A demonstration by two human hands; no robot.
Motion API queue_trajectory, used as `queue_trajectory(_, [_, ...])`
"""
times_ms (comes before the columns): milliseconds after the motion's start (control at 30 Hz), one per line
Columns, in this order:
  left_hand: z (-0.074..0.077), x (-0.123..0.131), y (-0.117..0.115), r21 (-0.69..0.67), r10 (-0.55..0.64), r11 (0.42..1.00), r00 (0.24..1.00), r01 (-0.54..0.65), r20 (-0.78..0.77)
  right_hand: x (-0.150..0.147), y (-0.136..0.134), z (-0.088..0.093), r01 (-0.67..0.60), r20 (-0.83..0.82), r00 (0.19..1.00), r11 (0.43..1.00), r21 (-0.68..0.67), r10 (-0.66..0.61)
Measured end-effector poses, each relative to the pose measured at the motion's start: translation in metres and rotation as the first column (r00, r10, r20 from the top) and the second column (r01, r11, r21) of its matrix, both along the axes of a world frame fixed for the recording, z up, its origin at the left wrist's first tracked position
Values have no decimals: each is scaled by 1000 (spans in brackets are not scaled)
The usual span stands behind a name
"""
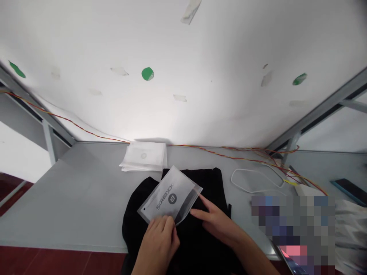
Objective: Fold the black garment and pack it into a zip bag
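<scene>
A frosted plastic zip pouch (pixel 179 187) with a dark round logo and lettering is tilted over a black cloth item (pixel 197 240). My left hand (pixel 159 236) is closed on the pouch's lower edge, its fingers curled over the plastic. At the pouch's right end, my right hand (pixel 216 217) has thumb and index finger apart, both touching or very near the edge. A dark patch shows through that end; whether it is contents or the cloth behind, I cannot tell. Behind the pouch lies a stack of similar white pouches (pixel 143 156).
The grey tabletop (pixel 71 198) meets a white panel (pixel 183 118) with green stickers (pixel 147 73) and tape scraps. Red-yellow twisted wires (pixel 212 153) run along the back. A white cable (pixel 243 170) loops on the right, near a pixelated patch and a phone-like dark object (pixel 349 191).
</scene>
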State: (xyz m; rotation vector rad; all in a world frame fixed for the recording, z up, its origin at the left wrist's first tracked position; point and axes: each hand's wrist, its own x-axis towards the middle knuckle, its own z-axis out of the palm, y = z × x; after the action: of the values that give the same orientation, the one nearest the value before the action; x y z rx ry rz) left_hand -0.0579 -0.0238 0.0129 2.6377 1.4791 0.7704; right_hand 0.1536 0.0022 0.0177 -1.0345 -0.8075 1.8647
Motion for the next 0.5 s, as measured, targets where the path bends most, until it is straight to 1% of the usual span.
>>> queue_trajectory(67, [-3, 6, -3, 12, 16, 1000, 1000, -16, 10, 15, -19, 0, 11, 168, 986, 998, 58, -20])
queue_trajectory(133, [-6, 13, -5, 28, 1, 1000, 1000, -1, 11, 26, -32, 0, 18, 347, 935, 988, 151, -70])
queue_trajectory(200, [-9, 18, -7, 45, -45, 998, 999, 45, 5, 29, -36, 0, 36, 430, 895, 979, 199, -120])
queue_trajectory(267, [-10, 20, -7, 51, -108, 993, 994, 109, -7, 27, -30, 0, 76, 396, 908, 984, 164, -136])
queue_trajectory(367, [-10, 19, -6, 45, -187, 981, 982, 188, -29, 17, -9, 0, 68, 260, 962, 995, 73, -85])
queue_trajectory(433, [-8, 18, -6, 50, -196, 979, 979, 199, -46, 7, 4, 0, 52, 177, 982, 997, 61, -62])
queue_trajectory(467, [-7, 19, -6, 59, -186, 980, 981, 189, -55, 1, 8, 0, 67, 143, 987, 996, 59, -74])
queue_trajectory(500, [-6, 19, -6, 68, -169, 983, 984, 173, -62, -5, 12, -1, 107, 113, 987, 993, 55, -112])
